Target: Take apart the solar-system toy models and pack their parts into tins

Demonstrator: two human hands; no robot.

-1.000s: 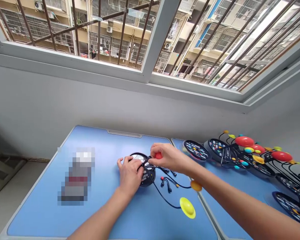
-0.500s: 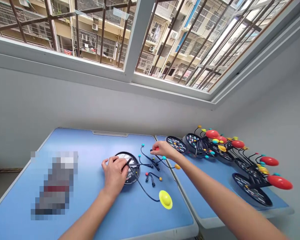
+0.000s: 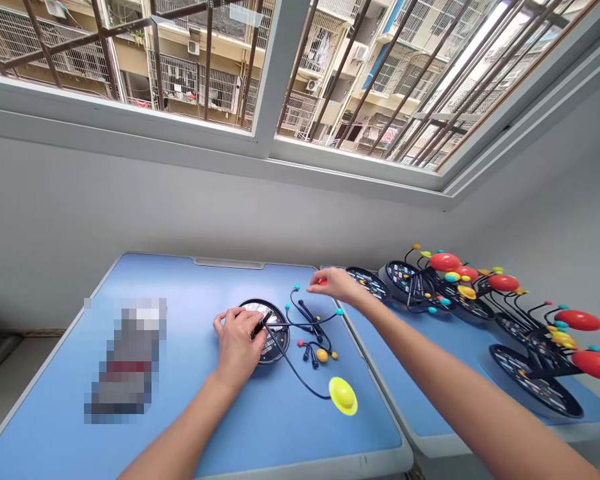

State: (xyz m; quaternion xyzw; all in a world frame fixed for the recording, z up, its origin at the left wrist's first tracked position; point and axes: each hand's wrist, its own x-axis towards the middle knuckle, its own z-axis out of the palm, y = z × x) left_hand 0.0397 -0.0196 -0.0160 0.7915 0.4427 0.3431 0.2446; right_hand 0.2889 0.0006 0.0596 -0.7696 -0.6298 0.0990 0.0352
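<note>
My left hand [image 3: 239, 339] lies over a round black base [image 3: 276, 350] with printed labels, its thumb and fingers closed about the dark post at the centre. Two thin black rods spread from that post: one ends in a turquoise ball [image 3: 339, 311], the other in a yellow ringed planet [image 3: 343, 396]. Above the loose parts hovers my right hand [image 3: 336, 283], fingers curled together; a red patch shows among them, too hidden to name. Below it are loose black rods [image 3: 307, 313], a small turquoise ball [image 3: 297, 287], a red ball [image 3: 300, 343] and an orange ball [image 3: 322, 355].
Several planet models with red balls [image 3: 503, 283] and round black bases [image 3: 535, 380] stand on a second blue table [image 3: 430, 393] to the right. A pixelated object [image 3: 125, 363] lies at the left. The grey wall [image 3: 205, 200] and barred window are behind.
The larger orange ball, earlier out to the right on its rod below my right hand, now lies lower among the loose parts. My right hand has lifted slightly; my left hand stays on the base.
</note>
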